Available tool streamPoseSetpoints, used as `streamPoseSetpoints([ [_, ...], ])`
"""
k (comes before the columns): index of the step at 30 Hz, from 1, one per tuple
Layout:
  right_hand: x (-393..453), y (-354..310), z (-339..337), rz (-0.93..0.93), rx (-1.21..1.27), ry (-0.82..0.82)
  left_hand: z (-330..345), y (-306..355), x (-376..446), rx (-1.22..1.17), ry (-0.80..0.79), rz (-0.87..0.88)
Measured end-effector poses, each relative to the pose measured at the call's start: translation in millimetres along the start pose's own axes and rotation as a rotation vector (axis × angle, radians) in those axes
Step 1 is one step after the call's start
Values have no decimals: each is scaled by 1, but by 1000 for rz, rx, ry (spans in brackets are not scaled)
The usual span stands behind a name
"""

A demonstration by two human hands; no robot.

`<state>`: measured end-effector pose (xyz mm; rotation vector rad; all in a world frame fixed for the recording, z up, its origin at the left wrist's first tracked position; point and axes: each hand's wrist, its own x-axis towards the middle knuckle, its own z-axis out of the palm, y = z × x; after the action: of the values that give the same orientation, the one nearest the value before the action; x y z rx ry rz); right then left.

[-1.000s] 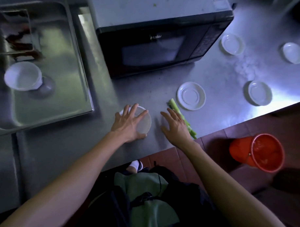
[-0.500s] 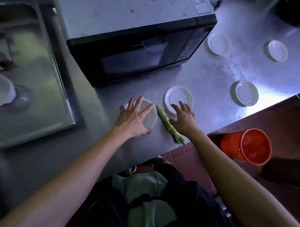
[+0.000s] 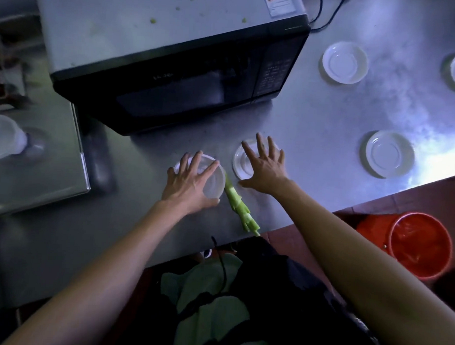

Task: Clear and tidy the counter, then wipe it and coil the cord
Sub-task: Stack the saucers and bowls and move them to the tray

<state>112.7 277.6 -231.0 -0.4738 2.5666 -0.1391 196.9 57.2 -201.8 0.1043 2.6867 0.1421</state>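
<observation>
Right hand (image 3: 266, 168) now over saucer (image 3: 241, 161), off stalk (image 3: 239, 206).

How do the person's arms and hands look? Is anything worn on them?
Both forearms are bare as far as the picture shows: no sleeves in view. The left hand and right hand wear no gloves, and no rings, watch or bracelet are visible.
</observation>
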Motion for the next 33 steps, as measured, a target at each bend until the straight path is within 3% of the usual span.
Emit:
streamPoseSetpoints([
  [9, 16, 12, -4, -85, -23, -12, 11, 26, -16, -61, -37, -153],
  [16, 7, -7, -14, -105, -29, 109, 14, 10, -43, -73, 43, -222],
  [22, -12, -71, -16, -202, -39, 138, 29, -35, -91, -136, 75, -297],
  [33, -77, -247, 14, -412, -129, 159, 69, -162, -244, -211, 201, -503],
])
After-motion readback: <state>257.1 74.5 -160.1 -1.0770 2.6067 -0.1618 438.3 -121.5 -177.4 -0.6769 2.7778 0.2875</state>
